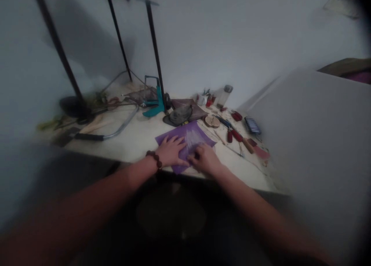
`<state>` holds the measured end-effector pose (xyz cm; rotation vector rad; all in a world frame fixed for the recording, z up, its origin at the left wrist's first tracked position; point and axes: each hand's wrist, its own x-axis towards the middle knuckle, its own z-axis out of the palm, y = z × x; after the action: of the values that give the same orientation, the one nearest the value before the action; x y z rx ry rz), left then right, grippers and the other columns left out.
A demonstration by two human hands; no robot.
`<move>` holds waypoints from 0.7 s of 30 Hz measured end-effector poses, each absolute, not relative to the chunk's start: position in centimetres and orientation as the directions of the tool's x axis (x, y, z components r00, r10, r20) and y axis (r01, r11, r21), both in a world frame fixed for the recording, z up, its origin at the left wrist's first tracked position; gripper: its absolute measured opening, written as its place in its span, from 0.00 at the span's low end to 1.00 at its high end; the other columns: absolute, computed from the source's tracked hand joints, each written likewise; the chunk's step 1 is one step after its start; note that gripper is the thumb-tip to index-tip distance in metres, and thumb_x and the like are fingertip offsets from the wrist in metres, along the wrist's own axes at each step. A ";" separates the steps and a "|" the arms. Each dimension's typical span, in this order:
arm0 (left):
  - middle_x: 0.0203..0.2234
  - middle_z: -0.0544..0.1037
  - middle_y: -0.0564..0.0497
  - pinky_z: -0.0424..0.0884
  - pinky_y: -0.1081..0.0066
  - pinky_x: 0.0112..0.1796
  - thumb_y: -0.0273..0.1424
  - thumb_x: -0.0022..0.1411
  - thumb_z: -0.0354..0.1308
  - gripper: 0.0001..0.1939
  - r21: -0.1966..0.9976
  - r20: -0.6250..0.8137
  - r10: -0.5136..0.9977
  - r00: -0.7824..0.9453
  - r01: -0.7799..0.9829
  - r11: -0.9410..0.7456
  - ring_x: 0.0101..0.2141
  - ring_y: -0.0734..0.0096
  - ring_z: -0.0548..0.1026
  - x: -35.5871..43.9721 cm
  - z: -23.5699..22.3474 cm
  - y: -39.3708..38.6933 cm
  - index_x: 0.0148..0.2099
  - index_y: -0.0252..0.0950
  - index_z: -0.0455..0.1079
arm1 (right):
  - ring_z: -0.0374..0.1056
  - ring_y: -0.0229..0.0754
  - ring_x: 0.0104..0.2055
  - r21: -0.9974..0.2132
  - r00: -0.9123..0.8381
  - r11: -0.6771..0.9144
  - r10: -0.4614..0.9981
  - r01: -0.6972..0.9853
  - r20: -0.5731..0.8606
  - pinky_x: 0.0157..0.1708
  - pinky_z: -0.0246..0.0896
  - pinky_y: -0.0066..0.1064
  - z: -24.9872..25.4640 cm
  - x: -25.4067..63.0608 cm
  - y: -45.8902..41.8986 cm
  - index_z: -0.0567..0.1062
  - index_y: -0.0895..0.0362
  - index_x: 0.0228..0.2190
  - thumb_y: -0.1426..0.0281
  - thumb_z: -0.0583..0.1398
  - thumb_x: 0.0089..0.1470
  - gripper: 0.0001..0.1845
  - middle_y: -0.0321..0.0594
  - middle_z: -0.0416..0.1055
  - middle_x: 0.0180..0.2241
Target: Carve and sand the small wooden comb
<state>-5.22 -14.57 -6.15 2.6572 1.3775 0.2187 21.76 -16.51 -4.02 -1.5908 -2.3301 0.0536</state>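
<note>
On the table near its front edge lies a purple sheet (207, 134), which looks like sandpaper, with pale whitish streaks across its middle. My left hand (171, 151), with a dark bead bracelet (154, 158) at the wrist, rests flat on the left part of the sheet, fingers spread. Over the sheet's lower right part, my right hand (205, 160) is closed with its fingers curled down. Whatever it pinches against the sheet is hidden by the fingers.
Behind the sheet sit a dark cap-like item (180, 115) and a teal clamp-like tool (156, 104). A hacksaw-like frame (116, 133) lies left. A wood slice (212, 121), red-handled tools (236, 134), a phone (252, 126) and a bottle (225, 96) are right. Dark poles (155, 53) rise behind.
</note>
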 end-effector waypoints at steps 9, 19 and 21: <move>0.81 0.58 0.42 0.43 0.33 0.74 0.77 0.56 0.59 0.61 0.201 0.053 0.819 0.571 0.798 -0.569 0.78 0.32 0.53 -5.2 -6.2 -14.6 0.81 0.50 0.62 | 0.73 0.49 0.44 -0.223 -0.323 0.383 0.909 0.896 0.264 0.50 0.64 0.37 -4.6 21.6 -16.5 0.83 0.54 0.34 0.56 0.71 0.64 0.15 0.46 0.81 0.38; 0.81 0.58 0.42 0.44 0.33 0.74 0.77 0.56 0.59 0.61 0.195 0.056 0.817 0.573 0.797 -0.572 0.78 0.32 0.53 -5.2 -6.3 -14.6 0.81 0.50 0.62 | 0.73 0.52 0.43 -0.202 -0.251 0.311 0.928 0.929 0.276 0.47 0.63 0.39 -4.7 20.7 -16.3 0.83 0.57 0.36 0.57 0.67 0.69 0.16 0.50 0.81 0.36; 0.81 0.58 0.42 0.44 0.32 0.74 0.77 0.57 0.58 0.61 0.197 0.055 0.818 0.573 0.797 -0.571 0.78 0.32 0.53 -5.2 -6.3 -14.6 0.81 0.49 0.62 | 0.74 0.52 0.45 -0.194 -0.263 0.320 0.927 0.927 0.268 0.49 0.63 0.38 -4.6 20.8 -16.1 0.83 0.56 0.35 0.56 0.68 0.68 0.16 0.50 0.81 0.38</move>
<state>-5.22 -14.61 -6.25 2.6502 1.3709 0.2093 20.83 -16.13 -4.58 -1.6587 -2.2606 -0.0032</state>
